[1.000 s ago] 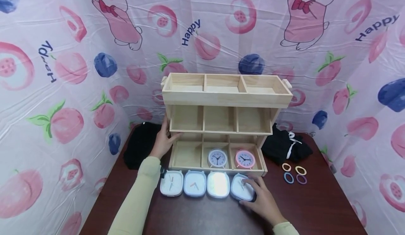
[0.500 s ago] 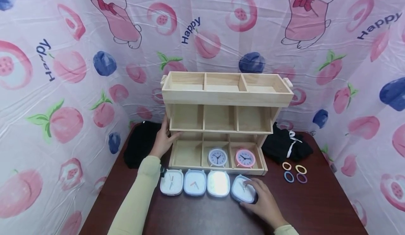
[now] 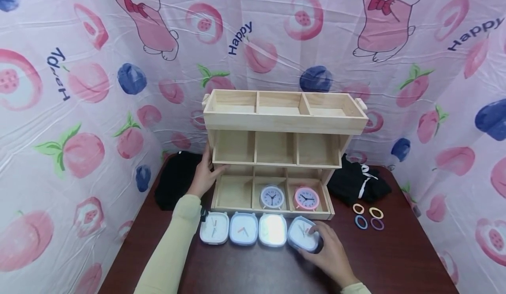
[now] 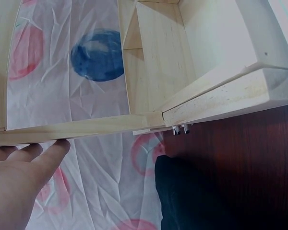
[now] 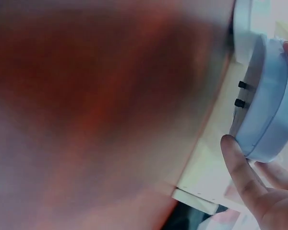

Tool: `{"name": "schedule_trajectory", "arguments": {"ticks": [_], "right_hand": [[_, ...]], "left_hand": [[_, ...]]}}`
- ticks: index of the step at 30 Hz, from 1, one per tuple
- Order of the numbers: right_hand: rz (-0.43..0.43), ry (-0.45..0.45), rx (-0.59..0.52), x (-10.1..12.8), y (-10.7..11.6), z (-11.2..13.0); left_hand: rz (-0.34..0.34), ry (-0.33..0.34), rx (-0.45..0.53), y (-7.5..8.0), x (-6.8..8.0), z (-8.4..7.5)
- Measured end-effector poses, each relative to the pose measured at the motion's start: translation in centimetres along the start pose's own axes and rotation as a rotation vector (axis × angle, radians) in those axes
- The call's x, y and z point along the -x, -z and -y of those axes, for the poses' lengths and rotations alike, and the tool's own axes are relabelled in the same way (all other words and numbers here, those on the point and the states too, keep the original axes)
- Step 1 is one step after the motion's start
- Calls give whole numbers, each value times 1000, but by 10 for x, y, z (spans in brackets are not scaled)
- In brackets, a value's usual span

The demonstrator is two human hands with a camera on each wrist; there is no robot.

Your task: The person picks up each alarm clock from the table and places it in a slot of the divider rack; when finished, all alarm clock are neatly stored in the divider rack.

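My right hand grips the rightmost pale blue square clock in a row on the dark table; in the right wrist view the blue clock is tipped up on its edge with my fingers round its rim. Three more square clocks lie flat to its left. My left hand rests with straight fingers against the left side of the three-tier wooden shelf; the left wrist view shows those fingers touching the shelf's edge.
The shelf's bottom tier holds a lavender round clock and a pink round clock; its left compartment is bare. Black cloth lies at the left and right. Several hair ties lie to the right. Printed plastic sheeting surrounds the table.
My right hand has closed round the rightmost square clock and tipped it up slightly. The left hand has stayed on the shelf.
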State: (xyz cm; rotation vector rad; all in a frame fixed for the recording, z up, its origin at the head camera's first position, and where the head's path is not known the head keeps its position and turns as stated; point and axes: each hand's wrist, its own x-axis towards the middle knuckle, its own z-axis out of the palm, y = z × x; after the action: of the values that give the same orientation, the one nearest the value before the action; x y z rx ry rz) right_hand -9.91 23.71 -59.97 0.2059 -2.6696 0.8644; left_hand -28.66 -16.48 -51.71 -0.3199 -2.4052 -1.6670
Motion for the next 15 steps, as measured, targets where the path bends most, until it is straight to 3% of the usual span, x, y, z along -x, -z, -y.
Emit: {"name": "schedule_trajectory", "arguments": {"ticks": [10, 15], "right_hand": [[-46, 36, -7, -26, 7, 20], [-68, 135, -103, -50, -6, 41]], "left_hand": [[7, 10, -9, 1, 0, -1], [2, 4, -5, 0, -1, 0]]}}
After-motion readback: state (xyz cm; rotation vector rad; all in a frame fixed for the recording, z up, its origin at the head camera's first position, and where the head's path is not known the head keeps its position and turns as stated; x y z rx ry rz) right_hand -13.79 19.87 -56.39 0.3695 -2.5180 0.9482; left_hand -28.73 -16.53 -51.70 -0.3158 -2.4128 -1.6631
